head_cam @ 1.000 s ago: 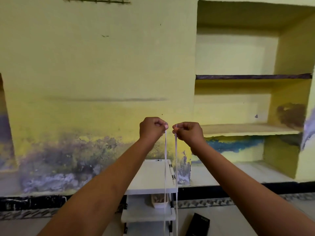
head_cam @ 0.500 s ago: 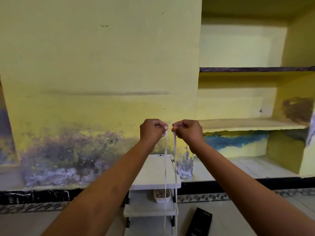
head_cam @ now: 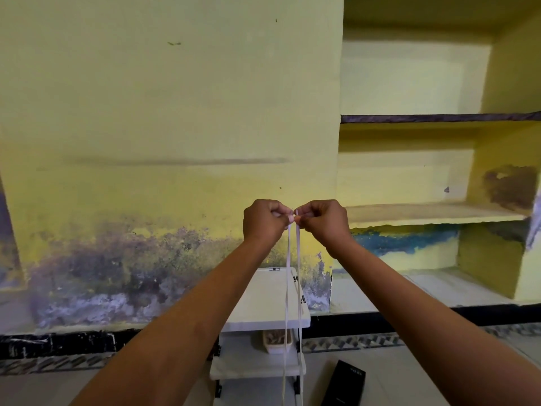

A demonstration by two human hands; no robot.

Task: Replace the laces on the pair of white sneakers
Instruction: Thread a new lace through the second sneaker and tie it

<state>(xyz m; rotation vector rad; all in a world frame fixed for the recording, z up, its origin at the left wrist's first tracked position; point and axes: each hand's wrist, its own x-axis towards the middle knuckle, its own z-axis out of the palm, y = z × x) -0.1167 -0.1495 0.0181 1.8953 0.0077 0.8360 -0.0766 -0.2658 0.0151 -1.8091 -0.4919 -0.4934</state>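
1. Our left hand (head_cam: 265, 219) is raised at arm's length in front of us, fingers curled tight, thumb and forefinger pinching one end of the white lace (head_cam: 288, 288).
2. Our right hand (head_cam: 323, 219) is level with it and just beside it, curled the same way and pinching the other end of the lace; the fingertips of the two hands nearly meet.
3. From the two pinches the lace hangs down as two thin, nearly parallel strands, close together, and runs out of the bottom of the view, so we cannot tell where its lower part ends.
4. Both forearms reach up from the lower corners of the view and converge on the hands.
5. Behind the hanging strands stands a small white rack (head_cam: 263, 300) with stacked tiers; a pale tray (head_cam: 276, 342) holding something brownish sits on its middle tier.
6. A black box (head_cam: 345, 382) lies on the light floor to the right of the rack.
7. The sneakers do not show in this view.
8. Farther back is a yellow wall (head_cam: 164, 112), stained dark and purplish along its lower part, and to the right an alcove (head_cam: 433, 212) with shelves set into it.
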